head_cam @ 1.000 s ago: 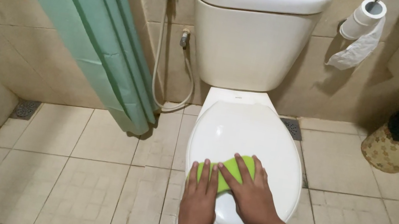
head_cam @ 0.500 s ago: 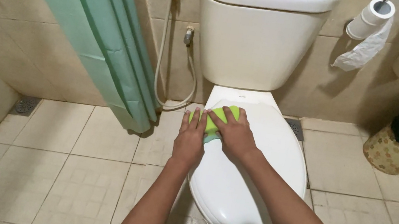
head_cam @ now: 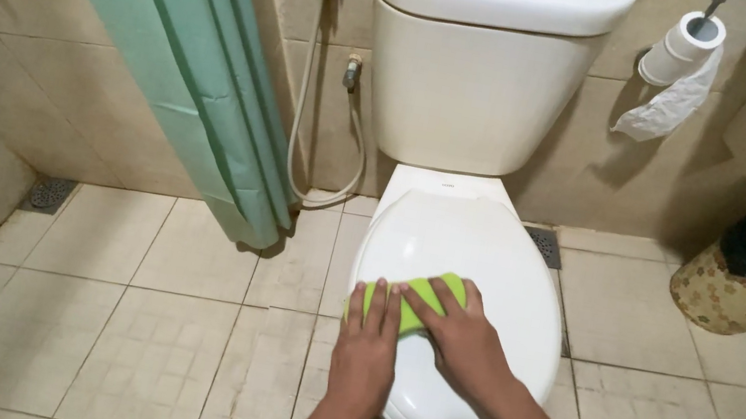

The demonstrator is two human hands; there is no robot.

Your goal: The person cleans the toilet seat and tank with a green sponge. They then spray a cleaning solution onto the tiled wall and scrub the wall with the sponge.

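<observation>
I have both my left hand (head_cam: 366, 352) and right hand (head_cam: 462, 341) pressed flat, fingers spread, on the bright green cloth (head_cam: 419, 300), mid-wipe across the closed white plastic toilet lid (head_cam: 468, 246); its far end looks next.

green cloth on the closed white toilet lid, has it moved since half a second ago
Yes. The green cloth under both hands has slid from the lid's back edge near the white cistern toward the lid's front, closer to the person.

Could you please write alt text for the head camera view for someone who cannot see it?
Both hands, left hand and right hand, press a green cloth flat on a closed white toilet lid; a green shower curtain hangs at left.
</observation>
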